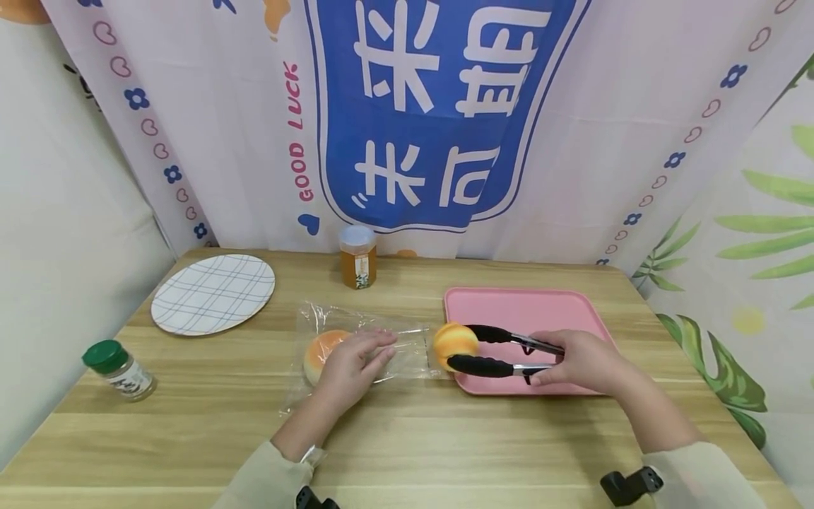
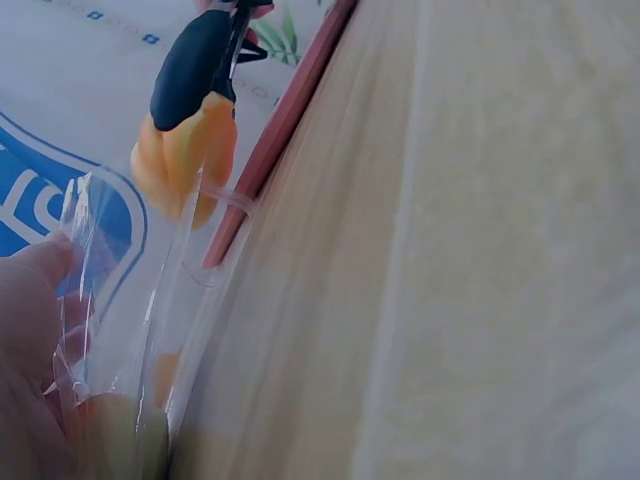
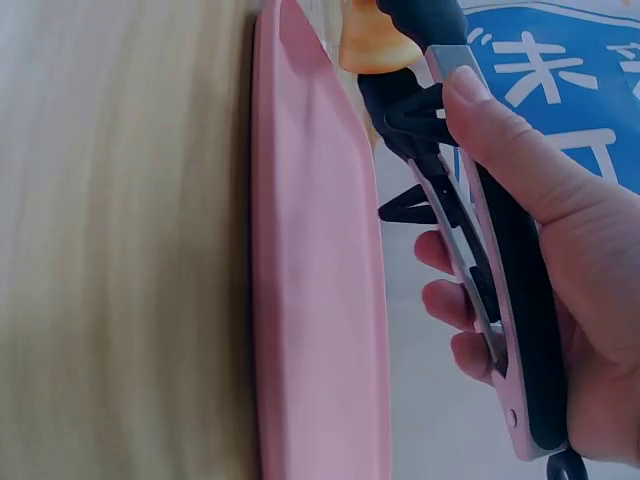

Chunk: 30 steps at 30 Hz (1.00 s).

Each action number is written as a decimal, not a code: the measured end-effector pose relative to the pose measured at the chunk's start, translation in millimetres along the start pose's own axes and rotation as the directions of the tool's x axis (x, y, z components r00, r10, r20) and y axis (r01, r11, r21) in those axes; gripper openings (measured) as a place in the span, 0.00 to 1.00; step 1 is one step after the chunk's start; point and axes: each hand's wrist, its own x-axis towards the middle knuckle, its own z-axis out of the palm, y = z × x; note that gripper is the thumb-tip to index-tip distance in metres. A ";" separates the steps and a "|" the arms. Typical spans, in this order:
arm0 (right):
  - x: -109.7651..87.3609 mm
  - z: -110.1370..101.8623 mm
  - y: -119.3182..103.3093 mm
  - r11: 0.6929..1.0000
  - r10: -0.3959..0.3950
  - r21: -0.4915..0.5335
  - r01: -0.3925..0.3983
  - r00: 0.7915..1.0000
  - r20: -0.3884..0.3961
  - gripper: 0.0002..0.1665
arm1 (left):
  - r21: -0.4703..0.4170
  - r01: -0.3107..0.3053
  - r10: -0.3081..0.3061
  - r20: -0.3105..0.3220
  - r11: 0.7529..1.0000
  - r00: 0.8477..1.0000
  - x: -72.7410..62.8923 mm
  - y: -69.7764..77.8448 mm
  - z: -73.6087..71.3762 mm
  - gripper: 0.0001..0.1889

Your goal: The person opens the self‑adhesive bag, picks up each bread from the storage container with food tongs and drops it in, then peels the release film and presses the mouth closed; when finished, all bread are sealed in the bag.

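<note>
A clear plastic bag point(image 1: 407, 357) lies on the table with a round golden-topped bun point(image 1: 326, 350) inside. My left hand point(image 1: 356, 367) is over the bag and holds its film between thumb and fingers; in the left wrist view the film point(image 2: 150, 330) stands raised beside the fingers. My right hand point(image 1: 581, 364) grips black-and-silver tongs point(image 1: 486, 365) by their arms. Between the tongs' black tips is an orange-yellow ridged bun point(image 1: 454, 344), held at the bag's right end, over the left edge of the pink tray point(image 1: 534, 307). The right wrist view shows the tongs' handle point(image 3: 520, 300) in the palm.
A checked oval plate point(image 1: 213, 293) lies at the back left. Nearer, a green-capped shaker bottle point(image 1: 121, 369) stands at the left. An amber jar point(image 1: 359, 258) with a pale lid stands at the back, before a printed cloth point(image 1: 254, 141).
</note>
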 end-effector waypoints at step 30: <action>33.1 7.6 -41.9 0.999 -0.033 -0.025 0.036 0.994 0.103 0.45 | 0.072 -0.016 0.016 0.007 0.997 1.000 -0.1 -1.6 0.0 0.09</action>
